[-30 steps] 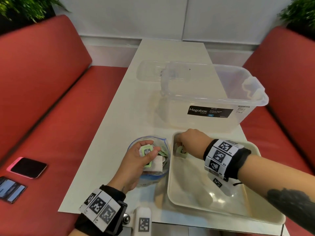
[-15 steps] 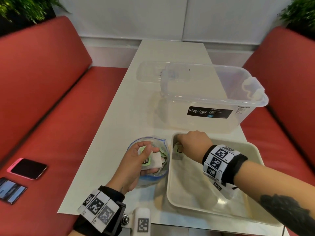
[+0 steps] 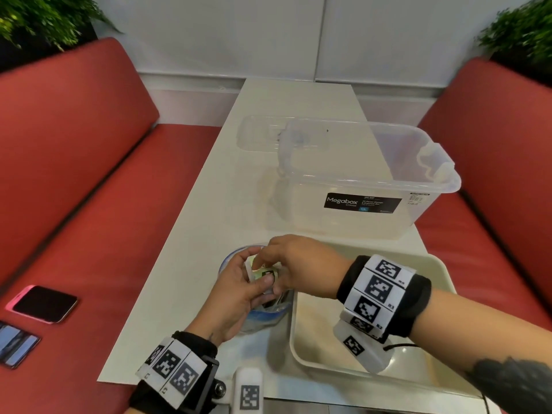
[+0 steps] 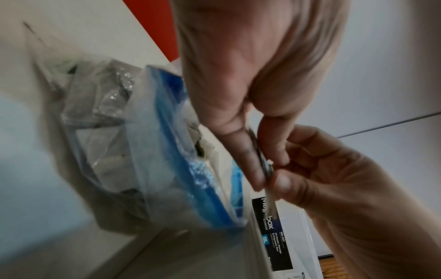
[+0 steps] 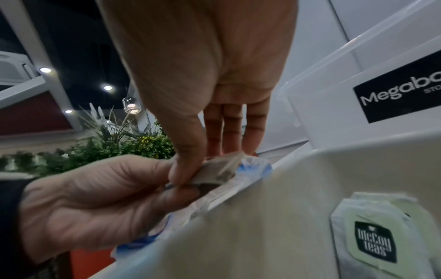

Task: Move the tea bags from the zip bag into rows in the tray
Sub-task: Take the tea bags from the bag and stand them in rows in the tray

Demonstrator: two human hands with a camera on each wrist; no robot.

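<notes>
My left hand hovers over the open zip bag and pinches a white tea bag with a green tag between thumb and fingers. My right hand has come across from the tray and pinches the same tea bag from the other side. The left wrist view shows both hands' fingertips meeting on it above the blue-edged zip bag, which holds more tea bags. The cream tray lies right of the bag. One tea bag lies in the tray near its wall.
A clear Megabox storage box stands just behind the tray, with its lid flat behind it. Red benches flank the narrow white table. Two phones lie on the left bench.
My right hand left a tea bag in the tray's far left corner, then moved left to my left hand and took hold of the tea bag held there.
</notes>
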